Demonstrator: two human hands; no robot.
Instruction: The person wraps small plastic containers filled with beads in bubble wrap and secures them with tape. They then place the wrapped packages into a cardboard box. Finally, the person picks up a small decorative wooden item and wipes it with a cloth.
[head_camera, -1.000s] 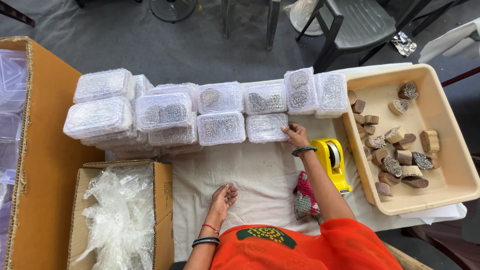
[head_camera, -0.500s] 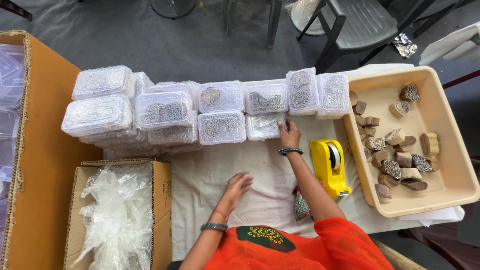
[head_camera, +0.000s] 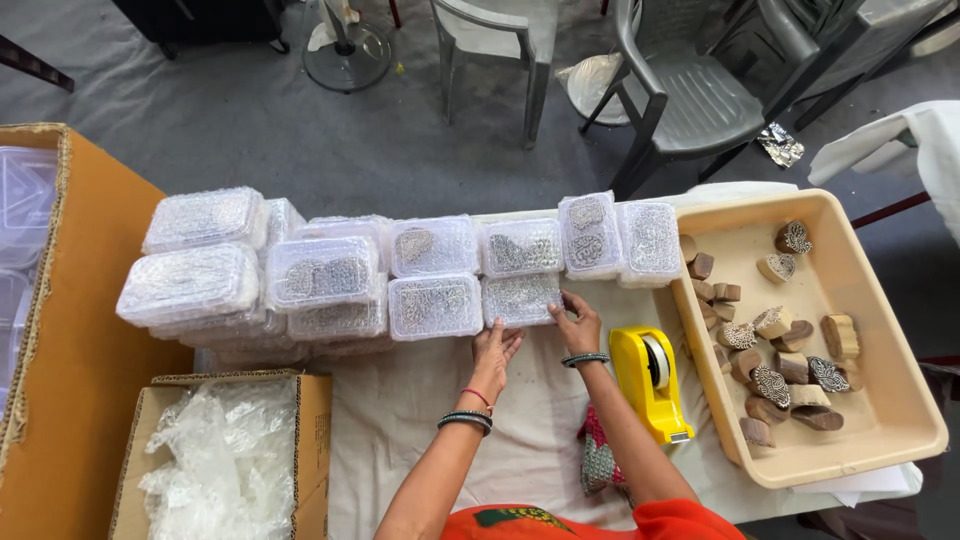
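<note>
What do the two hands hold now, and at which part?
Both hands rest on one bubble-wrapped box on the table: the left hand at its near left corner, the right hand at its near right corner. A closed grasp cannot be told.

I see bright, even daylight, soft and diffuse, no single hard source I can pick out. Shadows are faint: a thin one under the left hand (head_camera: 494, 352) and right hand (head_camera: 577, 322), a soft one beside the yellow tape dispenser (head_camera: 650, 382). Glare sparkles on the bubble-wrapped boxes (head_camera: 330, 272) and washes out the detail inside them. The bubble wrap in the carton (head_camera: 225, 465) is near blown out. The beige tray (head_camera: 880, 400) is well exposed. Focus is sharp at centre. Wide-angle bending shows at the edges: the big cardboard box (head_camera: 80, 330) leans and the grey chairs (head_camera: 690, 90) stretch. No motion blur on the hands.
</note>
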